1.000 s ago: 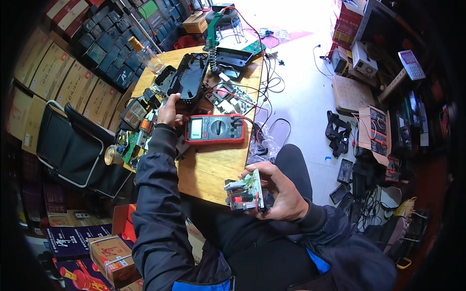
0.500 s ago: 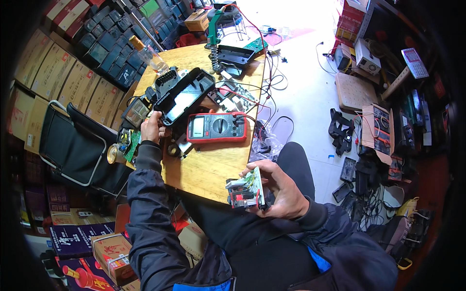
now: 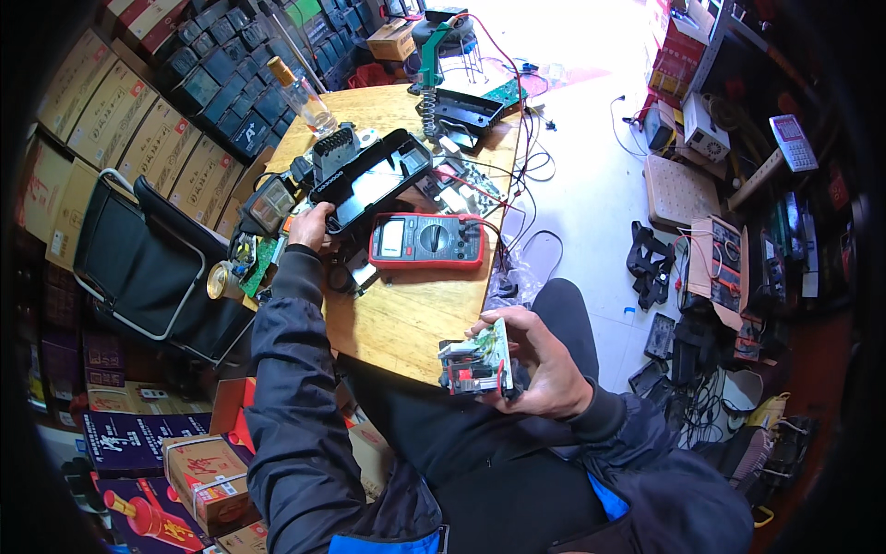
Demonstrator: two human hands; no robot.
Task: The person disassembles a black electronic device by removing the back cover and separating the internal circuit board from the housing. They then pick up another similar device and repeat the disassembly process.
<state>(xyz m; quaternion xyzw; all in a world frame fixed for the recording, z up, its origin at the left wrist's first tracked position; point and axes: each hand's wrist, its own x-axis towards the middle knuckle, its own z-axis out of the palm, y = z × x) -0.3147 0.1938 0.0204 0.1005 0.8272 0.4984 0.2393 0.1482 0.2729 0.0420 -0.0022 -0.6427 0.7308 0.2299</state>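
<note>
My left hand point(image 3: 311, 227) is closed on the near left corner of an open black plastic case point(image 3: 378, 182), whose pale, shiny inside faces up. Its fingertips are partly hidden by the case edge. Above my lap, just off the table's near edge, my right hand point(image 3: 544, 369) grips a circuit board point(image 3: 476, 361) along its side. The board carries yellow-green wires, pale blocks and black and red parts. Between the two hands, close to the case, a red multimeter point(image 3: 426, 241) with a grey face and a lit display lies on the table.
The wooden table point(image 3: 397, 319) also bears a glass bottle point(image 3: 303, 98), a green-handled tool in a coiled spring stand point(image 3: 429, 83), a second black case part point(image 3: 466, 115) and a roll of tape point(image 3: 340, 279). A folding chair point(image 3: 157, 268) stands left; cables and boxes crowd the right.
The view has shifted, moving the table and its things rightward in the picture. My left hand has gone slightly forward along with the case. My right hand keeps its hold on the board.
</note>
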